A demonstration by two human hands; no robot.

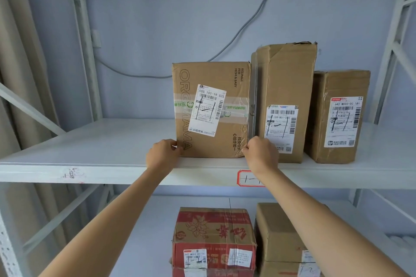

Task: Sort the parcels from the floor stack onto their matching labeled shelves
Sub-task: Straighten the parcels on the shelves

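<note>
A brown cardboard parcel [211, 110] printed "ORGMAMA" stands upright on the upper shelf [101, 141], near its front edge. A white shipping label [207, 110] reading "505 101-19 525", with a handwritten mark, sits slightly tilted on its front face.

The left hand [163, 154] grips the parcel's lower left corner, fingers curled round the edge. The right hand [260, 153] grips the lower right corner, fingers curled at the seam between this parcel and its neighbour.

To the right, just beside the held parcel, stands a taller brown box [284, 101] with a crumpled top; further right stands a shorter brown box [337, 117]. Both carry white labels with handwritten strokes.

A red-bordered tag [248, 178] is fixed to the shelf's front lip, partly hidden by the right forearm.

On the lower shelf [146, 220] sit a red-printed carton [213, 238] and a plain brown box [276, 236] beside it. A grey cable [247, 22] runs along the back wall.
</note>
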